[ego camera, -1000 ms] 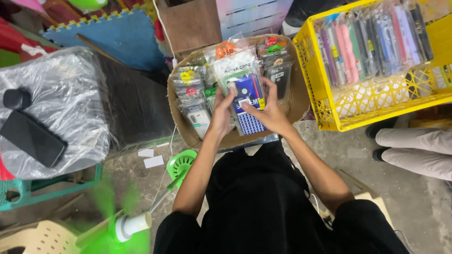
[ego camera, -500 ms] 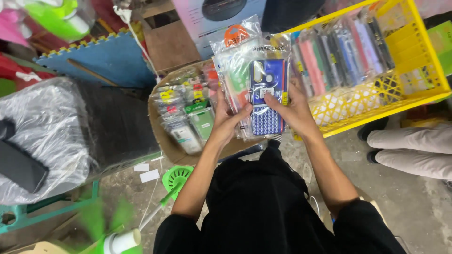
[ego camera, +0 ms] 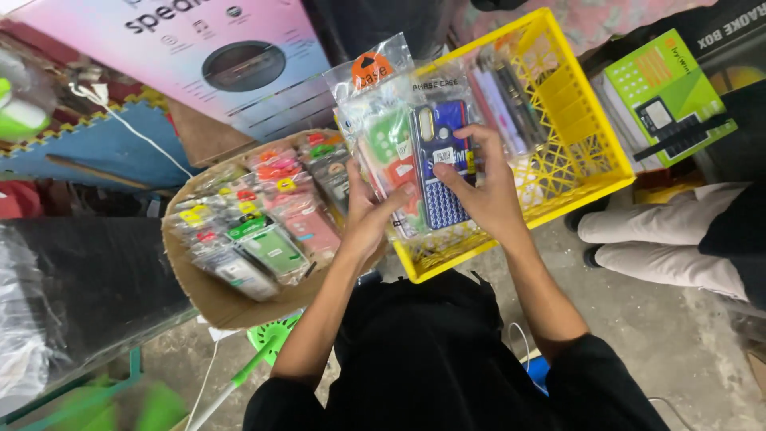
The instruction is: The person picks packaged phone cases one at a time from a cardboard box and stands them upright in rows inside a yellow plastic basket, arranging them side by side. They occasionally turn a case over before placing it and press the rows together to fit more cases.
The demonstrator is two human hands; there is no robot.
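holding a stack of bagged phone cases [ego camera: 411, 152] upright between both hands, long axis pointing away from the body; left hand [ego camera: 369, 217] curled under the lower left edge, right hand [ego camera: 484, 191] closed on the blue case [ego camera: 440, 172] in front. beyond the right: yellow crate [ego camera: 586, 136]. left of the left: cardboard tray [ego camera: 209, 291] of more cases.

We see a stack of clear plastic packets [ego camera: 403, 136] held up mid-picture, the front one showing a dark blue phone case [ego camera: 440, 172] with a small white label. More clear packets [ego camera: 263, 215] fill a cardboard box at left. A pink printed carton [ego camera: 199, 56] stands top left, a green box [ego camera: 666, 96] top right.
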